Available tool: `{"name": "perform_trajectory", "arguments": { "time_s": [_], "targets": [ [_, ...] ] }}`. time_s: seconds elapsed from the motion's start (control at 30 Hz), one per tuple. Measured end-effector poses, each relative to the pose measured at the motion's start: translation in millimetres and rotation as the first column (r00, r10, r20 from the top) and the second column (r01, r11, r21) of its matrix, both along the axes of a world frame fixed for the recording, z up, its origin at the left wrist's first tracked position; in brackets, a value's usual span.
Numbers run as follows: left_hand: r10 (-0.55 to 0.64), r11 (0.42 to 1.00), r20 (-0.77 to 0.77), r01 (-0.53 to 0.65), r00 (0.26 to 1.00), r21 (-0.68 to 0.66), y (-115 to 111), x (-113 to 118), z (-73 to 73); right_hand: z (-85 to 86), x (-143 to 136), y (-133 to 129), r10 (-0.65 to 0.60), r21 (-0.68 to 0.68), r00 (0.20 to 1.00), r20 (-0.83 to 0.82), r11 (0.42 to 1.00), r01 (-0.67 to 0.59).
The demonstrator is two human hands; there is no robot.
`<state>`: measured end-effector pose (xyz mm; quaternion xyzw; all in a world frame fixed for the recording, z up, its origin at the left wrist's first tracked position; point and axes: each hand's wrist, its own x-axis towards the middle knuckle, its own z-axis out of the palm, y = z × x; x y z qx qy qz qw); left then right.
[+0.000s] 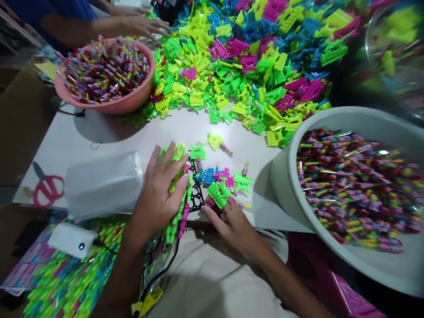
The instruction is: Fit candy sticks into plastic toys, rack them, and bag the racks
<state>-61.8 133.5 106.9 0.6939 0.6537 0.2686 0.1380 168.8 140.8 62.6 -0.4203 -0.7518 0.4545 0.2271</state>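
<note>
At the near edge of the table [165, 130], your right hand [239, 224] grips a green piece [218, 195] in its fingers, long axis aslant, far left to near right. Your left hand [154, 198], fingers spread, lies on a row of bright pieces [172, 227] running toward you. Table white; heap of pieces [228, 77] beyond, pink basin [132, 104] left, pale tub [285, 179] right.

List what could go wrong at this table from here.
The row of toys under the left hand seems to jut past the table's front edge, so some might drop. The scissors lie near that edge; a nudge could knock them off. The pink bowl is heaped above its rim, so a bump might spill some.
</note>
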Motion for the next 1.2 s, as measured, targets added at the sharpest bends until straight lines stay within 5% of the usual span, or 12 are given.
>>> {"name": "perform_trajectory", "arguments": {
  "time_s": [0.17,0.43,0.57,0.7,0.87,0.97,1.07,1.2],
  "targets": [
    [0.067,0.998,-0.001,-0.067,0.998,-0.004,-5.5,13.7,-1.6,-13.2,-1.9,-8.4,-0.076,0.2,0.997,-0.015,0.977,0.077],
    [0.076,0.997,0.022,-0.076,0.997,-0.006,-4.3,13.7,-1.0,-35.4,-19.3,-12.0,-0.05,0.138,0.997,-0.067,0.989,0.059],
    [0.07,0.998,0.008,-0.07,0.998,0.011,-4.3,13.6,-1.7,-41.9,-21.1,-10.7,0.038,0.241,0.999,0.02,0.97,-0.042],
    [0.065,0.998,0.014,-0.065,0.998,0.014,-4.7,14.2,-2.2,-33.0,-24.1,-11.1,0.132,0.351,0.97,0.205,0.915,-0.199],
    [0.034,0.999,-0.004,-0.033,0.999,0.029,-5.9,12.9,-3.8,-10.5,-33.8,-8.9,0.165,0.304,0.902,0.399,0.904,-0.3],
    [0.002,0.999,-0.038,0.0,0.999,0.054,-6.0,11.3,-5.1,0.7,-17.2,-6.7,0.198,0.294,0.898,0.393,0.898,-0.327],
    [0.004,0.999,-0.063,-0.001,0.998,0.045,-5.8,10.9,-4.9,13.0,22.9,-6.0,0.042,0.311,0.89,0.455,0.929,-0.202],
    [-0.001,1.0,-0.087,0.002,0.996,0.009,-4.9,11.7,-1.3,22.7,72.0,-5.7,-0.065,0.231,0.699,0.712,0.962,-0.145]
  ]
}}
